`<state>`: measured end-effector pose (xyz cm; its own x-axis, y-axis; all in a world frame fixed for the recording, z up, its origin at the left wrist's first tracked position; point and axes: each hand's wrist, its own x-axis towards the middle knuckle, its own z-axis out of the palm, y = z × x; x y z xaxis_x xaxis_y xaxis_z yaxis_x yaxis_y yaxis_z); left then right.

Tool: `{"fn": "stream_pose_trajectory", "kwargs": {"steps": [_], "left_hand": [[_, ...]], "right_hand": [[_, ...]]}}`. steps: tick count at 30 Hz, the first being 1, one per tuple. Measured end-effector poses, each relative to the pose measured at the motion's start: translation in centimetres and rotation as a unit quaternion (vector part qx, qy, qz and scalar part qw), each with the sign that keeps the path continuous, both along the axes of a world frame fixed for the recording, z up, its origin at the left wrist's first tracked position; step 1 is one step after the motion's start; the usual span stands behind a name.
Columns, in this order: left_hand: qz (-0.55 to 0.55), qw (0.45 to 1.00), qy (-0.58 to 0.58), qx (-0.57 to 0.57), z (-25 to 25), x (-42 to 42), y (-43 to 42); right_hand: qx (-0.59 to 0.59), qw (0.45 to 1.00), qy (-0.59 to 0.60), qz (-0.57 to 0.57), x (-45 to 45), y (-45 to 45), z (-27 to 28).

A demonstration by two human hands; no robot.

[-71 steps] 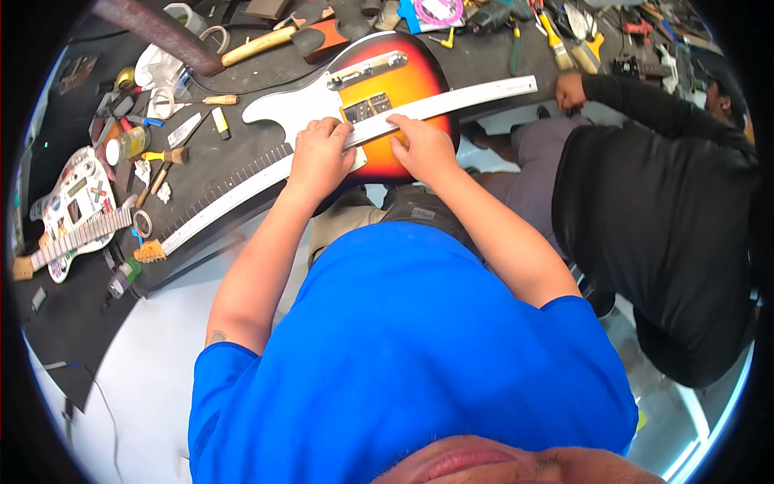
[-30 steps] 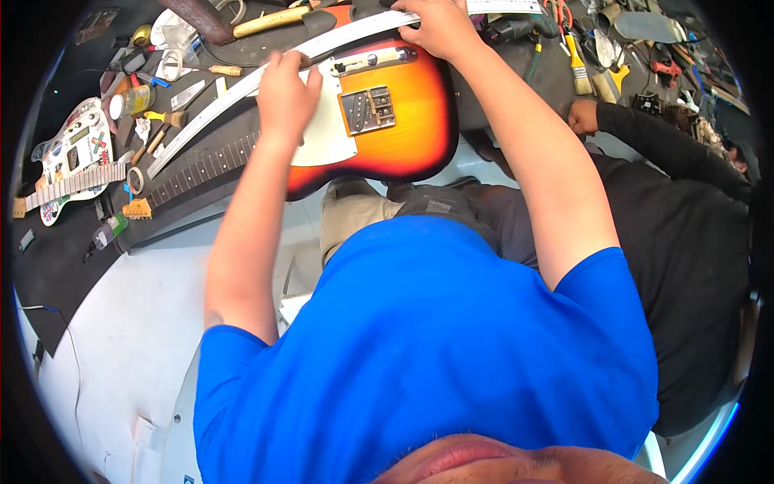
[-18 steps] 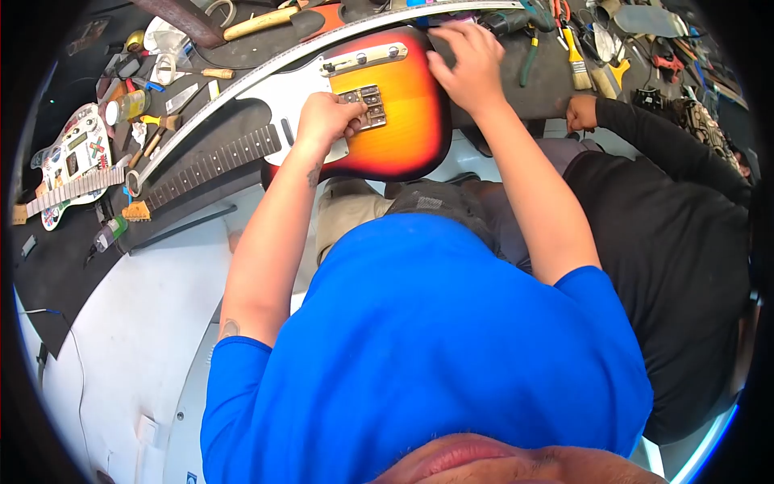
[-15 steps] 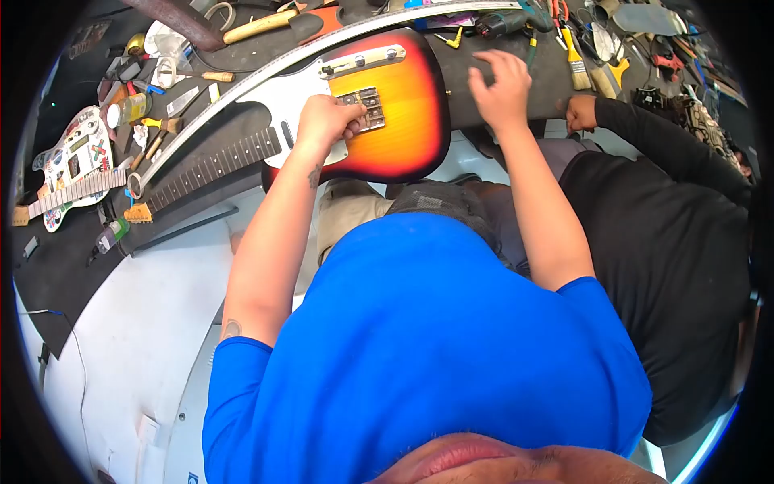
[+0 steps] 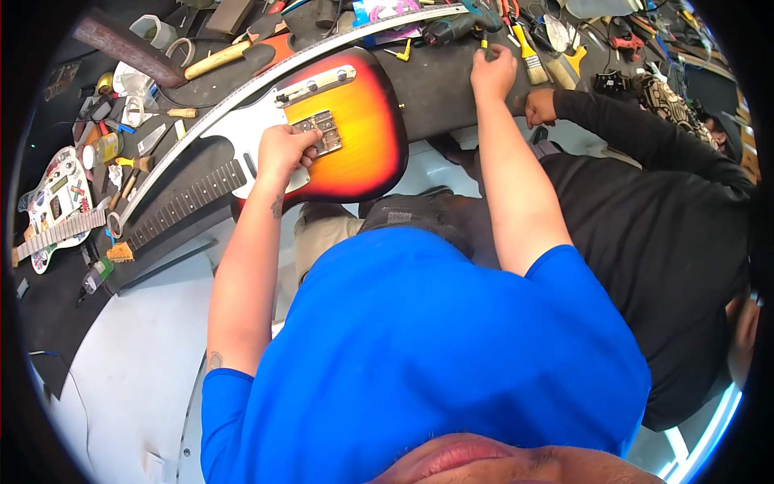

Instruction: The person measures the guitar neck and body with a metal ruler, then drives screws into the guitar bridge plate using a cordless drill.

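The sunburst electric guitar (image 5: 367, 121) lies on the dark bench, with a white pickguard (image 5: 228, 123) and a fretted neck (image 5: 185, 202) that points to the lower left. My left hand (image 5: 284, 151) rests over the pickguard, its fingers pinched at the edge of the metal bridge (image 5: 329, 131). Whatever is under those fingertips is hidden. Beyond the guitar's right side, my right hand (image 5: 493, 74) is closed around a slim green-and-yellow screwdriver (image 5: 484, 42), most of which the fingers cover. A metal control plate (image 5: 314, 86) sits along the guitar's far side.
A long curved white strip (image 5: 242, 94) arches behind the guitar. Brushes (image 5: 530, 60), a green power drill (image 5: 447, 31) and a wooden-handled hammer (image 5: 214, 63) crowd the bench. A stickered white guitar (image 5: 58, 206) lies left. At right, a co-worker's hand (image 5: 540, 107) is near the bench edge.
My right hand has reached away from me to the screwdriver, and its spread fingers have closed on it. The left hand stays at the bridge. The whole view has shifted.
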<state>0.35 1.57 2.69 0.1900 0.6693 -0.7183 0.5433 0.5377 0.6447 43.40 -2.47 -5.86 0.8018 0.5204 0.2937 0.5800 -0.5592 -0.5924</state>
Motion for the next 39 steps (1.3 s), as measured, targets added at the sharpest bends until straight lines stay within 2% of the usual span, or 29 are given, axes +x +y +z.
{"fn": "stream_pose_trajectory", "kwargs": {"steps": [2,3,4,6,9,12,14,15,16,18,19,22,24,25,26,28,29,32,34,35,37,39], "left_hand": [[-0.006,1.000,0.001,0.001,0.1,0.1,0.1],[-0.009,1.000,0.003,0.000,0.2,0.0,0.0],[-0.001,1.000,-0.002,-0.004,0.1,-0.2,-0.1],[0.012,1.000,-0.015,-0.008,0.0,-0.1,0.1],[0.019,0.999,-0.027,-0.018,0.0,-0.1,0.2],[0.015,0.999,-0.040,-0.020,0.1,-0.3,0.2],[0.022,0.999,-0.041,-0.021,0.1,-0.4,0.5],[0.023,0.999,-0.042,-0.023,-0.1,-0.4,0.3],[0.025,0.998,-0.044,-0.025,-0.2,-0.4,0.1],[0.022,0.999,-0.034,-0.027,0.0,-0.4,0.0],[0.028,0.999,-0.034,-0.030,-0.1,-0.4,0.1],[0.032,0.998,-0.039,-0.027,0.3,-0.3,0.3],[0.027,0.999,-0.039,-0.025,0.5,-0.3,0.3],[0.025,0.999,-0.038,-0.025,0.3,-0.2,0.2],[0.023,0.999,-0.036,-0.028,0.0,-0.2,0.3],[0.025,0.999,-0.038,-0.025,-0.2,-0.4,0.3],[0.028,0.998,-0.042,-0.023,0.0,-0.3,0.3],[0.026,0.998,-0.041,-0.033,0.1,-0.3,0.2],[0.023,0.998,-0.037,-0.035,-0.1,-0.3,0.4],[0.026,0.998,-0.042,-0.034,-0.1,-0.3,0.5],[0.032,0.998,-0.050,-0.035,0.0,-0.3,0.4],[0.032,0.998,-0.042,-0.037,0.0,-0.3,0.5]], "right_hand": [[0.023,0.993,0.114,-0.004,1.3,2.2,1.9],[-0.002,0.962,0.272,0.008,4.8,3.9,-1.1],[0.064,0.846,0.527,-0.048,1.2,5.1,3.9],[0.061,0.757,0.648,-0.066,0.2,7.6,2.6],[0.150,0.730,0.660,-0.091,1.1,10.3,-0.3],[0.142,0.710,0.689,-0.030,1.7,10.0,1.4],[0.152,0.744,0.650,0.015,4.5,9.3,-1.3],[0.164,0.736,0.657,0.025,3.2,8.3,2.5],[0.125,0.748,0.651,0.031,5.5,8.4,1.3],[0.093,0.725,0.680,0.062,8.3,8.6,1.3],[0.149,0.738,0.658,0.013,6.2,8.4,4.1],[0.240,0.780,0.576,0.048,7.1,7.4,4.4],[0.300,0.782,0.539,0.091,7.7,5.6,5.2],[0.345,0.718,0.593,0.120,9.1,4.8,5.1],[0.389,0.692,0.599,0.111,10.0,3.9,4.7],[0.352,0.581,0.712,0.176,11.6,0.9,5.9],[0.317,0.648,0.682,0.117,11.6,0.4,6.7],[0.316,0.692,0.648,0.040,12.9,-0.8,6.7],[0.250,0.710,0.658,0.012,12.6,-1.9,9.3],[0.185,0.765,0.617,-0.026,12.5,-2.0,9.1],[0.033,0.861,0.505,0.058,8.1,-3.8,12.0],[-0.132,0.921,0.344,0.125,3.0,-5.6,14.5]]}}
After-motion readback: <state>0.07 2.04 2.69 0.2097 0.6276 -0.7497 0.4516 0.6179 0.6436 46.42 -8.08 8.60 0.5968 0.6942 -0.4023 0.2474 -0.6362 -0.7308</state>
